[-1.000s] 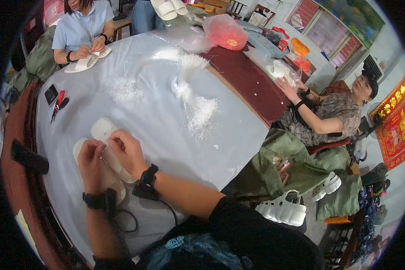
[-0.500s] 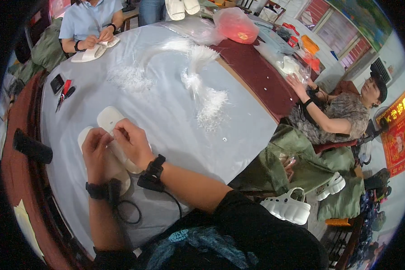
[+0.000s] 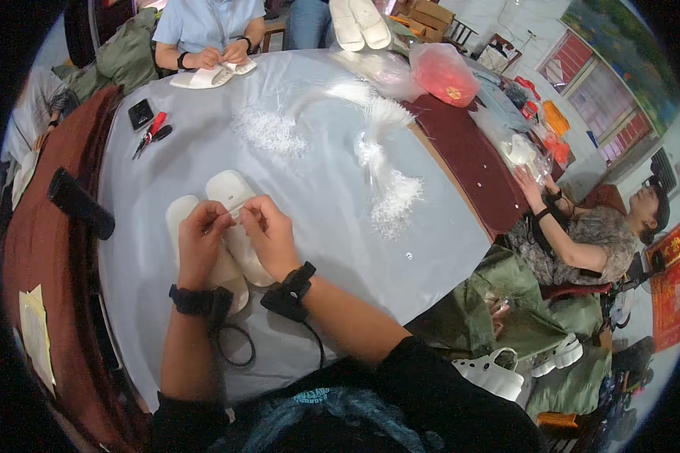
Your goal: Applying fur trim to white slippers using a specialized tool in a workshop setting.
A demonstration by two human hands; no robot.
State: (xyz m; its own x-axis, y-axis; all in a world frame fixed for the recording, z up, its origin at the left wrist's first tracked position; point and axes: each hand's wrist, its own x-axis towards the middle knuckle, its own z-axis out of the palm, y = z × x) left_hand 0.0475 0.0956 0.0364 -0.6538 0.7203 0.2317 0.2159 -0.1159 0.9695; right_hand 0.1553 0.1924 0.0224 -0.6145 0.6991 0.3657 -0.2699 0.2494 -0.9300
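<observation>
Surface: covered in pale grey sheeting (image 3: 332,234), it filled the middle of the view.
Co-worker at right: a person in a mottled top and dark cap (image 3: 582,238) sat with both hands at a white item in clear plastic.
Co-worker across: a person in a light blue shirt (image 3: 204,30) bent over white slippers (image 3: 204,78) at the far edge.
Strands: thin white bundles (image 3: 393,192) lay fanned and heaped beyond the wearer's hands.
Bag: pink-red plastic (image 3: 446,74), by the far end of the dark red mat (image 3: 472,174).
Cream slippers: the pair (image 3: 229,183) lay side by side on the surface, directly under the wearer's hands.
Left hand: fingertips pinched together (image 3: 202,241) above the slippers.
Right hand: likewise pinched (image 3: 272,238), just beside the left; whatever sat between the fingertips was too small to tell.
Snips: red-handled (image 3: 157,124), near the black phone (image 3: 140,115).
</observation>
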